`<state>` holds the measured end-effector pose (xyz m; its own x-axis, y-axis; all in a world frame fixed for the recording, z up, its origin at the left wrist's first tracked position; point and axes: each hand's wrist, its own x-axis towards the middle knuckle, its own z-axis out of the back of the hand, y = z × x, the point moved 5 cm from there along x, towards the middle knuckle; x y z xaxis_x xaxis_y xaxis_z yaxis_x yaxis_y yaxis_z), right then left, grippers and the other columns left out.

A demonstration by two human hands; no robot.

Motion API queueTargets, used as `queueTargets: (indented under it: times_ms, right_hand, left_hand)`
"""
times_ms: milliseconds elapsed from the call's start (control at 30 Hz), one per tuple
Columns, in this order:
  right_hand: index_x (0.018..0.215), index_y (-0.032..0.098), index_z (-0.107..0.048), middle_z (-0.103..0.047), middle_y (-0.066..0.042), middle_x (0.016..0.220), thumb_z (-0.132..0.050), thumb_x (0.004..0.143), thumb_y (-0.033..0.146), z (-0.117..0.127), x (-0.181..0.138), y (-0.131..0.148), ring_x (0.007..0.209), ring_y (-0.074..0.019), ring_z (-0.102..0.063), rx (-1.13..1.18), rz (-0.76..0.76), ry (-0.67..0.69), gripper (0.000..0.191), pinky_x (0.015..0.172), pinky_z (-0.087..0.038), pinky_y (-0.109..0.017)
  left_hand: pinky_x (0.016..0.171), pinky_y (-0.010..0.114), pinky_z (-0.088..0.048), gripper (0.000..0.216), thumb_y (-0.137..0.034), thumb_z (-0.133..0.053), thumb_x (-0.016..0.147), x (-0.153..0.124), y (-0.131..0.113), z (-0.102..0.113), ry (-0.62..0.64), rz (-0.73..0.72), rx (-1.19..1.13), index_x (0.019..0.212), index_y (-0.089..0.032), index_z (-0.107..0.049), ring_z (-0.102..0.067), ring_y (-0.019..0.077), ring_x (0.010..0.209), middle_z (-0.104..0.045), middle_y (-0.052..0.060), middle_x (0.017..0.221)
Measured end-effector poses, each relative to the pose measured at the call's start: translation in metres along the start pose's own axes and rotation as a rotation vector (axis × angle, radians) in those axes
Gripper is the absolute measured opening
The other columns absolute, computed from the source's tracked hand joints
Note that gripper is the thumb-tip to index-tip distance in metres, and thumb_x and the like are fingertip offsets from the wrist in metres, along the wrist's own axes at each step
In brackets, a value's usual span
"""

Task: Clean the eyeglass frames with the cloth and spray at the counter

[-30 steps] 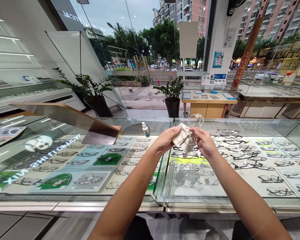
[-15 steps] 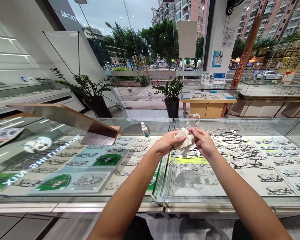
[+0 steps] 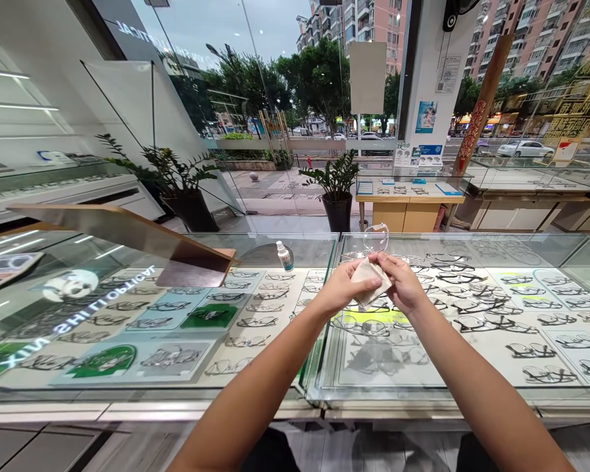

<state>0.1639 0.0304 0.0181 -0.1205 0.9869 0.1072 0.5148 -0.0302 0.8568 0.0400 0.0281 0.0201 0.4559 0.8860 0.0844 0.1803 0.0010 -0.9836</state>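
Observation:
Above the glass counter, my left hand (image 3: 343,286) is closed on a beige cleaning cloth (image 3: 370,282), its thumb pressed flat over it. My right hand (image 3: 404,283) pinches a pair of clear-framed eyeglasses (image 3: 376,237) where they meet the cloth. One round lens rim sticks up beyond my fingertips; the rest of the glasses is hidden by the cloth and fingers. Both hands almost touch. A small white spray bottle (image 3: 285,256) stands upright on the glass, left of my hands.
Rows of spectacle frames (image 3: 486,301) lie inside the glass display counter (image 3: 319,394) beneath my arms. A tilted wooden-edged board (image 3: 177,246) stands on the counter at left. Potted plants (image 3: 338,213) and another display table (image 3: 408,196) are beyond, before the window.
My left hand has slid right with the cloth, closer to my right hand, and its thumb now lies further across the cloth. The eyeglasses have shifted slightly left.

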Motion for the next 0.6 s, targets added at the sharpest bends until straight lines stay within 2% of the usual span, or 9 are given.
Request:
queueTargets:
  times_ms: [133, 233, 367, 500, 600]
  right_hand:
    - [0.075, 0.023, -0.08, -0.076, -0.002, 0.084, -0.097, 0.052, 0.054, 0.0027, 0.0011, 0.0004, 0.073, -0.0161, -0.062, 0.03, -0.008, 0.0, 0.042, 0.067, -0.051, -0.029]
    - [0.075, 0.023, -0.08, -0.077, -0.002, 0.087, -0.095, 0.056, 0.053, 0.004, 0.0011, 0.0025, 0.078, -0.0171, -0.064, 0.015, 0.02, 0.008, 0.038, 0.073, -0.052, -0.029]
    - [0.075, 0.023, -0.08, -0.076, -0.003, 0.085, -0.094, 0.059, 0.053, 0.0044, 0.0008, 0.0014, 0.073, -0.0159, -0.061, -0.008, 0.013, 0.015, 0.037, 0.066, -0.049, -0.029]
    - [0.072, 0.022, -0.079, -0.073, -0.001, 0.079, -0.097, 0.053, 0.052, 0.0029, 0.0003, -0.0005, 0.071, -0.0147, -0.06, 0.027, 0.01, 0.002, 0.04, 0.065, -0.049, -0.028]
    - [0.074, 0.022, -0.077, -0.072, 0.0, 0.076, -0.098, 0.053, 0.05, 0.0005, -0.0008, -0.0024, 0.069, -0.0143, -0.06, 0.052, -0.017, 0.009, 0.042, 0.064, -0.049, -0.027]
  left_hand:
    - [0.067, 0.024, -0.043, 0.063, -0.049, -0.096, 0.056, -0.0022, -0.0051, -0.0049, 0.034, -0.052, 0.013, 0.102, -0.014, -0.074, -0.059, 0.0136, 0.071, -0.07, 0.004, 0.083]
    - [0.064, 0.025, -0.042, 0.058, -0.052, -0.095, 0.057, -0.0018, -0.003, -0.0015, 0.051, -0.002, 0.048, 0.094, -0.012, -0.075, -0.056, 0.0126, 0.066, -0.067, 0.003, 0.075]
    - [0.059, 0.025, -0.04, 0.053, -0.055, -0.093, 0.058, -0.0018, -0.0011, 0.0032, 0.057, 0.052, 0.102, 0.08, -0.011, -0.074, -0.051, 0.0111, 0.059, -0.061, 0.002, 0.066]
    - [0.06, 0.024, -0.04, 0.051, -0.049, -0.095, 0.056, -0.0034, -0.0051, -0.0013, 0.053, -0.012, 0.087, 0.085, -0.012, -0.074, -0.051, 0.0104, 0.062, -0.063, 0.001, 0.07]
    - [0.062, 0.024, -0.041, 0.051, -0.048, -0.095, 0.056, -0.0031, -0.0043, -0.0048, -0.013, -0.067, 0.067, 0.085, -0.013, -0.074, -0.053, 0.011, 0.064, -0.064, 0.001, 0.072]
